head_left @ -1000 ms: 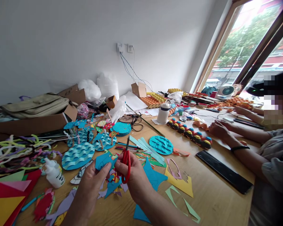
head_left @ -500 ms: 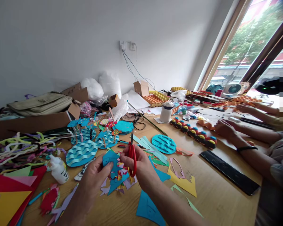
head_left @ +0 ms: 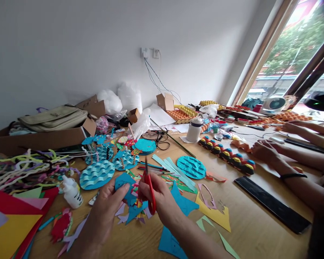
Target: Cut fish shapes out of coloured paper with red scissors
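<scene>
At the far left, coloured paper sheets are stacked, with pipe cleaners heaped behind them. A glue bottle is stood beside these, and a red cut-out is laid in front of it. Farther in, 1 wavy blue disc is laid flat; behind it, small decorated shapes are raised on stalks, so some pieces are judged finished.

At the centre, a blue paper piece is pinched between the thumb and fingers of the left hand, above the table. It is judged to be partly cut; whether any edge is left to trim cannot be told. Below it, paper scraps are scattered, by which much cutting is suggested.

The scissors are gripped by their red handles in the curled right hand, blades pointed up and away; no cut is seen being made. Whether the paper is also touched by its fingertips cannot be told.

To the right, 1 blue sheet is marked with drawn lines, apparently left uncut, and a yellow offcut is left lying with a piece removed.
</scene>
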A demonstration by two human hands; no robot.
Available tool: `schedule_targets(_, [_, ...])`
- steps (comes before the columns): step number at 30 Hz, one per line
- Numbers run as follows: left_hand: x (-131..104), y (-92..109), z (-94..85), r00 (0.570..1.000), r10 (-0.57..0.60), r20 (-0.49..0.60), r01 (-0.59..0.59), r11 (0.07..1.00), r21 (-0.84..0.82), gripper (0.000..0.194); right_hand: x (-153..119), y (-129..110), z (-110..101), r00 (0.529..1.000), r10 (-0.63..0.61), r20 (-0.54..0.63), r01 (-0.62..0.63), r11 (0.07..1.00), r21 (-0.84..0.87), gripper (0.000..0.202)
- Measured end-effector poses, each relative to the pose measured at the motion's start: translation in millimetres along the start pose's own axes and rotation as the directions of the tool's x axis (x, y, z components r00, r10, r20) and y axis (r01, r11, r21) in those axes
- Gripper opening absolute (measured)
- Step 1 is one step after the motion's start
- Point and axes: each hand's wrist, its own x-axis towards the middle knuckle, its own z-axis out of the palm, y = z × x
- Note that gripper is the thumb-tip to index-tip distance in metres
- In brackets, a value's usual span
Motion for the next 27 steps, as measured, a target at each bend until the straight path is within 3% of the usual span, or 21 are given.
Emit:
schedule_targets(3, [-2,4,-0.4,0.999,0.022,-0.033,-0.023,0.998,-0.052,0.010,-9,5,-5,0.990,0.052,0.132,-0.033,0.989,-0.145,0.033])
schedule_targets(6, [-2,7,1.7,0.997,0.044,-0.069,-0.049,0.996,-0.070,0.010,-16,9,-9,0.976,0.113,0.187,-0.070,0.973,-0.220,0.038])
schedule_targets(12, [-3,7,3.9,0.997,0.024,-0.078,-0.028,0.998,-0.060,0.014,-21,4,-12,0.950,0.240,0.200,-0.175,0.940,-0.294,0.028])
schedule_targets(27, [0,4,-0.1,0.999,-0.012,0.030,0.014,0.996,-0.086,0.011,-19,0,-12,0.936,0.275,0.221,-0.208,0.937,-0.281,0.030])
